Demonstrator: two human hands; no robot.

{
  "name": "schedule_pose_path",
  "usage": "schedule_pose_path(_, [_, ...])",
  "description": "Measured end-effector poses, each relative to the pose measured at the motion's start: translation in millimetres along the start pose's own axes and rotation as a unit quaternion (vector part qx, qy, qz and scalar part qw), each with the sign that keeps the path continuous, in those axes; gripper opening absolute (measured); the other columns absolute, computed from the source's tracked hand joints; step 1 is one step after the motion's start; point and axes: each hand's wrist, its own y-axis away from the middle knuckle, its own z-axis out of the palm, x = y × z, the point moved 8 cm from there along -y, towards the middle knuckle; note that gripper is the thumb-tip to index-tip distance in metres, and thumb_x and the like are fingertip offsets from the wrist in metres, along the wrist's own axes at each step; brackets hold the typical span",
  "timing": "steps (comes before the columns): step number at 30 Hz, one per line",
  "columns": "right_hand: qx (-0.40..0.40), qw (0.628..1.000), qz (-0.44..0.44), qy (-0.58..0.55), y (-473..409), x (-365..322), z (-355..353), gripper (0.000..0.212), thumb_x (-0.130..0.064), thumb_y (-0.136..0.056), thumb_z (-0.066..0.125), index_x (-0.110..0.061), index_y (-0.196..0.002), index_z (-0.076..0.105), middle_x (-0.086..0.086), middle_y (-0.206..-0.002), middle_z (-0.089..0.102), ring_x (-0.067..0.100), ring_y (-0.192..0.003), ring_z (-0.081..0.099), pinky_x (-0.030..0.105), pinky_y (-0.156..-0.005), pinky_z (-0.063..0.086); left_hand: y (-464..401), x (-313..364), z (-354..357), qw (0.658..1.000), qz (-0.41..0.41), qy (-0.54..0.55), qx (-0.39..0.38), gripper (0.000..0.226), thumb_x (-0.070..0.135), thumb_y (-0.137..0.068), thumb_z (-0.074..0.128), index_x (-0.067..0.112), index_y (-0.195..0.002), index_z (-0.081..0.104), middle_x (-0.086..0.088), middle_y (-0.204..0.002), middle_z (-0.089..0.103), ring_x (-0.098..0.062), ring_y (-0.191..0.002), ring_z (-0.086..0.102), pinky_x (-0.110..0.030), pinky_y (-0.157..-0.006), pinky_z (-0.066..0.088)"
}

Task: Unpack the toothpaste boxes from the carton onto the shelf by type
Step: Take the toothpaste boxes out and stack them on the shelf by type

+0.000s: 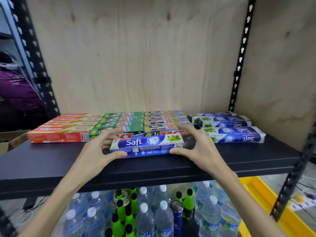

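Near the front edge of the dark shelf (pixel 51 166), at its middle, a blue Safi box (pixel 147 145) lies lengthwise, held at both ends. The left hand (pixel 95 151) grips its left end, thumb on the front face and fingers (pixel 109 134) curled over the top; the right hand (pixel 196 146) grips the right end likewise, thumb low on the front face and fingers spread over the far side. Behind the box, along the shelf's rear edge, four groups stand side by side (left to right): red Colgate boxes (pixel 65 129), green Zact boxes (pixel 119 122), grey Zact boxes (pixel 164 120) and, toward the right rear corner, further Safi boxes (pixel 229 127) with their print upside down. Beneath the shelf stand water bottles (pixel 153 211) and green bottles (pixel 123 212); a yellow bin (pixel 266 199) lies to the right.
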Motion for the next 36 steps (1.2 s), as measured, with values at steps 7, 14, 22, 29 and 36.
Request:
schedule_pose_path(7, [0.063, 0.997, 0.018, 0.048, -25.6, 28.0, -88.6, 0.074, -0.058, -0.065, 0.084, -0.039, -0.132, 0.058, -0.013, -0.103, 0.067, 0.013, -0.091, 0.058, 0.028, -0.08, 0.043, -57.0, 70.5, 44.2, 0.998, 0.06, 0.004, 0.019, 0.054, 0.039, -0.067, 0.088, 0.039, -0.117, 0.067, 0.024, -0.11, 0.07, 0.009, -0.102, 0.063, -0.012, -0.085, 0.047])
schedule_pose_path(14, [0.023, 0.993, 0.079, 0.084, -98.8, 114.0, -144.6, 0.075, -0.04, -0.07, 0.089, -0.026, -0.137, 0.057, -0.007, -0.112, 0.071, -0.012, -0.078, 0.058, 0.006, -0.071, 0.04, -161.5, 108.5, 127.2, 0.997, 0.065, -0.042, 0.017, 0.049, 0.031, -0.07, 0.091, 0.028, -0.115, 0.069, 0.019, -0.1, 0.067, 0.003, -0.085, 0.06, -0.003, -0.065, 0.041])
schedule_pose_path(22, [-0.028, 0.981, 0.168, 0.088, -172.1, 230.5, -142.7, 0.076, -0.02, -0.079, 0.085, -0.019, -0.143, 0.045, 0.006, -0.141, 0.058, 0.016, -0.1, 0.061, 0.028, -0.088, 0.05, -264.4, 100.1, 220.9, 0.994, 0.051, -0.092, -0.01, 0.049, 0.027, -0.071, 0.091, 0.016, -0.114, 0.07, -0.002, -0.112, 0.071, -0.019, -0.098, 0.066, -0.032, -0.086, 0.053])
schedule_pose_path(29, [-0.012, 0.974, 0.196, 0.114, -182.3, 254.6, -134.9, 0.069, -0.028, -0.082, 0.083, -0.012, -0.141, 0.05, 0.007, -0.14, 0.059, 0.024, -0.123, 0.058, 0.035, -0.105, 0.045, -287.3, 76.8, 249.6, 0.995, 0.017, -0.098, -0.014, 0.046, 0.031, -0.069, 0.092, 0.018, -0.107, 0.072, 0.0, -0.107, 0.07, -0.017, -0.098, 0.064, -0.026, -0.083, 0.046])
schedule_pose_path(36, [-0.007, 0.97, 0.222, 0.101, -179.3, 265.2, -129.3, 0.076, -0.035, -0.079, 0.084, -0.013, -0.141, 0.048, 0.008, -0.134, 0.061, 0.024, -0.119, 0.06, 0.035, -0.099, 0.047, -287.2, 76.7, 258.8, 0.987, 0.044, -0.152, 0.015, 0.042, 0.03, -0.068, 0.092, 0.017, -0.103, 0.072, -0.002, -0.108, 0.067, -0.017, -0.1, 0.061, -0.022, -0.077, 0.038])
